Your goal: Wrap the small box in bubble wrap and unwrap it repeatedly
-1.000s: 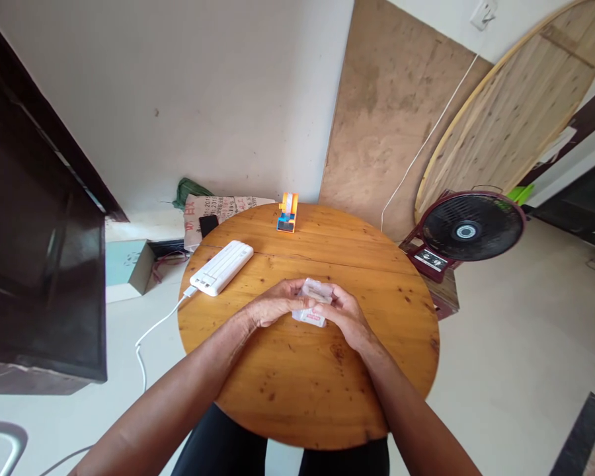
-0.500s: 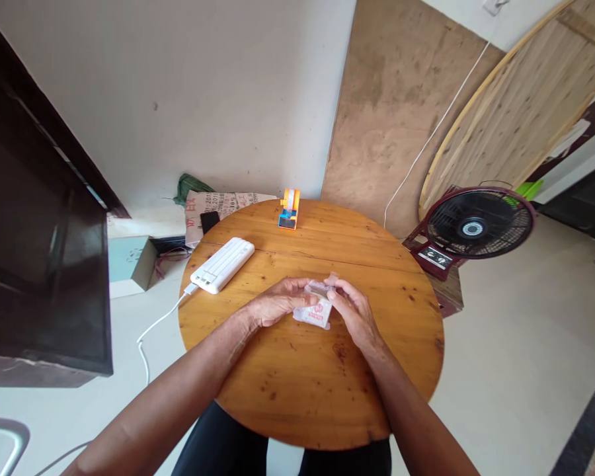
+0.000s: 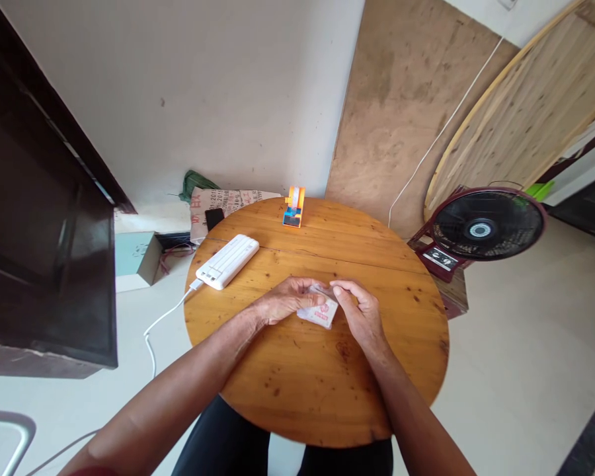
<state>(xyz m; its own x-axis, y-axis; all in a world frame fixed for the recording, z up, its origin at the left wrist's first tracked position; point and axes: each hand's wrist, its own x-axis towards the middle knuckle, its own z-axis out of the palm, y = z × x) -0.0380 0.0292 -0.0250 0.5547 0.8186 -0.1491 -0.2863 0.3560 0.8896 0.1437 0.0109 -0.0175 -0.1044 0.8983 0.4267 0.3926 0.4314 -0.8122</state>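
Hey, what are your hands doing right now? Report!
Left hand and right hand both pinching small plastic packet over round table. Power bank off left, clear.

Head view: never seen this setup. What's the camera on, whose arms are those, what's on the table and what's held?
No machine here: the camera sits on a person's head, looking forward and down, so the two bare arms are the wearer's own. The left hand and right hand meet over a round wooden table, both with a grip on a small clear plastic packet with red print, low over the tabletop. Farther back lie a white rectangular power bank with a white cable and a small orange and blue plastic object. A dark red floor fan stands beside the table.
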